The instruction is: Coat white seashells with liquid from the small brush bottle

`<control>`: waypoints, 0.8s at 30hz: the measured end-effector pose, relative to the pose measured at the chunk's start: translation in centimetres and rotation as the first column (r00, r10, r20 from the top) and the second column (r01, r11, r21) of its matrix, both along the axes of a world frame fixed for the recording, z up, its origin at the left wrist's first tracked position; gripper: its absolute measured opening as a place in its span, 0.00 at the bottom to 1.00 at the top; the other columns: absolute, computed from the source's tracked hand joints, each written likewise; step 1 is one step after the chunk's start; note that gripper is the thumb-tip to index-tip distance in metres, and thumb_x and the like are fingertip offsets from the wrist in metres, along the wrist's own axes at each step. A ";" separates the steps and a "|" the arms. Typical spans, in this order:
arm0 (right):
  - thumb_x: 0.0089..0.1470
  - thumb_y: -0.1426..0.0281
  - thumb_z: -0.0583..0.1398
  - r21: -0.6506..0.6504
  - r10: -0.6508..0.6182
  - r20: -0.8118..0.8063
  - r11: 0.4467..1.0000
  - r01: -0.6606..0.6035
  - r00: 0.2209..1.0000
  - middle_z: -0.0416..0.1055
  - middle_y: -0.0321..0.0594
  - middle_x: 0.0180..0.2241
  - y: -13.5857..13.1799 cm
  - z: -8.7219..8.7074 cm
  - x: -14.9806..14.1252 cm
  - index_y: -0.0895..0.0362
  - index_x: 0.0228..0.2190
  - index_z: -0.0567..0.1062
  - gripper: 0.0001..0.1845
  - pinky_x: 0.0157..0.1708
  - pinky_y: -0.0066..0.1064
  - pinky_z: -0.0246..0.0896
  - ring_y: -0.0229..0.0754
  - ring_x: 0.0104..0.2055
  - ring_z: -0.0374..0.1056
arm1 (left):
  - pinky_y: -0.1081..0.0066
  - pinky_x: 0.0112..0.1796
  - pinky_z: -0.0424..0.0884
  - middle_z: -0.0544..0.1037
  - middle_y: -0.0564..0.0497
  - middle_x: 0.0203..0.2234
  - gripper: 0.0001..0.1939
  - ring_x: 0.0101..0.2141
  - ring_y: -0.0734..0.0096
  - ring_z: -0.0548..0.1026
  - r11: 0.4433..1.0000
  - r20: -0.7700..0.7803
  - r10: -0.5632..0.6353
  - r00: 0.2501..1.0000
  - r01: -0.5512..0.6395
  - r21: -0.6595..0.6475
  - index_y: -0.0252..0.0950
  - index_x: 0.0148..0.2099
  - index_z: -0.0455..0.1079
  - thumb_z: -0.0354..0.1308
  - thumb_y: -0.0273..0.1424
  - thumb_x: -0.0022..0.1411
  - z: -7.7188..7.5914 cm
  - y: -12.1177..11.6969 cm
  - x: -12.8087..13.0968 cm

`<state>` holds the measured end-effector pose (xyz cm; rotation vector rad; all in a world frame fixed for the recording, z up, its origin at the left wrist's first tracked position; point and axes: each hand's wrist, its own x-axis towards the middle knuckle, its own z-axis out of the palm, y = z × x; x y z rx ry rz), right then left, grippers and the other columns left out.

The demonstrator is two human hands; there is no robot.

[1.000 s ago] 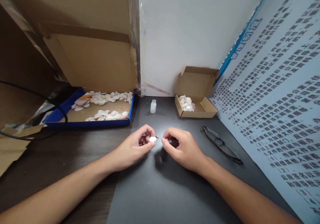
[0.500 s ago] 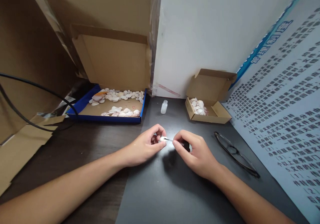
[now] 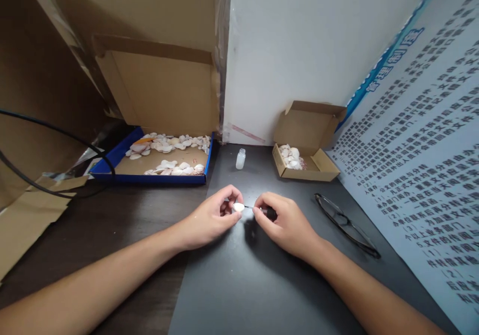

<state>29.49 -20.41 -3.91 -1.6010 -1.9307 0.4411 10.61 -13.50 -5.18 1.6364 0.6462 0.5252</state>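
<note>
Between the thumb and fingers of my left hand is a small white seashell. My right hand pinches a thin brush with a dark cap, mostly hidden in the fingers. The brush points left, its tip at the shell's right edge; whether it touches I cannot tell. Behind the hands an uncapped small bottle stands upright, with whitish liquid in it.
A blue-edged open box with many shells stands back left; a smaller open carton with shells is back right. Black-framed glasses lie at the right. A black cable loops at the left, beside cardboard pieces.
The brush has drawn back from over the shell to its right edge, and the shell's white face shows more. The whole view has shifted slightly.
</note>
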 end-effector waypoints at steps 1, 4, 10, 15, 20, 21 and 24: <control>0.56 0.71 0.57 0.004 -0.007 -0.010 1.000 0.007 1.000 0.69 0.34 0.26 0.0 0.0 0.0 0.57 0.27 0.70 0.06 0.29 0.26 0.51 0.34 0.28 0.61 | 0.75 0.30 0.56 0.60 0.58 0.28 0.08 0.28 0.77 0.57 1.000 -0.006 0.002 1.000 -0.002 0.005 0.37 0.40 0.60 0.55 0.33 0.61 0.0 0.0 0.0; 0.56 0.71 0.56 0.034 0.058 -0.078 0.998 -0.056 0.995 0.68 0.34 0.26 -0.1 0.1 0.0 0.57 0.27 0.70 0.07 0.29 0.26 0.53 0.34 0.28 0.61 | 0.75 0.31 0.57 0.60 0.57 0.28 0.08 0.29 0.77 0.58 1.000 -0.010 0.006 1.000 -0.006 0.011 0.37 0.40 0.60 0.55 0.33 0.61 -0.1 0.0 -0.1; 0.57 0.71 0.57 0.008 0.053 -0.050 0.999 -0.052 0.997 0.68 0.35 0.26 0.0 -0.2 0.0 0.57 0.28 0.71 0.07 0.29 0.27 0.53 0.34 0.27 0.61 | 0.75 0.30 0.58 0.61 0.57 0.28 0.10 0.28 0.76 0.59 1.000 -0.012 0.020 1.000 -0.020 0.004 0.37 0.40 0.61 0.57 0.35 0.59 -0.2 0.1 0.1; 0.58 0.68 0.58 0.058 -0.058 -0.031 0.997 0.059 0.998 0.67 0.39 0.33 0.6 -0.6 0.6 0.56 0.31 0.76 0.08 0.32 0.27 0.56 0.36 0.33 0.64 | 0.75 0.29 0.57 0.61 0.57 0.27 0.10 0.27 0.77 0.58 0.999 -0.014 0.023 1.000 -0.023 0.027 0.37 0.40 0.62 0.56 0.36 0.61 0.0 0.1 0.0; 0.58 0.69 0.58 0.033 -0.053 -0.110 0.998 0.057 0.993 0.70 0.38 0.32 1.0 -0.6 1.1 0.56 0.31 0.76 0.07 0.34 0.28 0.58 0.36 0.34 0.66 | 0.73 0.31 0.60 0.62 0.55 0.30 0.07 0.29 0.75 0.60 0.968 -0.076 0.096 0.993 -0.075 0.240 0.37 0.41 0.64 0.54 0.34 0.62 0.1 0.3 -0.1; 0.58 0.70 0.58 0.038 -0.062 -0.136 0.997 0.068 0.989 0.72 0.38 0.32 1.1 -0.6 1.2 0.57 0.32 0.76 0.07 0.34 0.28 0.59 0.37 0.35 0.67 | 0.73 0.31 0.60 0.61 0.55 0.31 0.07 0.28 0.75 0.60 0.953 -0.094 0.106 0.990 -0.075 0.293 0.37 0.41 0.65 0.53 0.34 0.62 0.0 0.3 0.0; 0.57 0.70 0.59 0.104 -0.086 -0.220 0.988 0.111 0.972 0.74 0.40 0.36 1.8 -0.2 1.5 0.57 0.33 0.76 0.06 0.41 0.30 0.61 0.39 0.40 0.69 | 0.72 0.32 0.62 0.62 0.55 0.32 0.06 0.28 0.75 0.62 0.913 -0.141 0.136 0.981 -0.068 0.403 0.38 0.42 0.65 0.51 0.32 0.63 0.0 0.6 0.3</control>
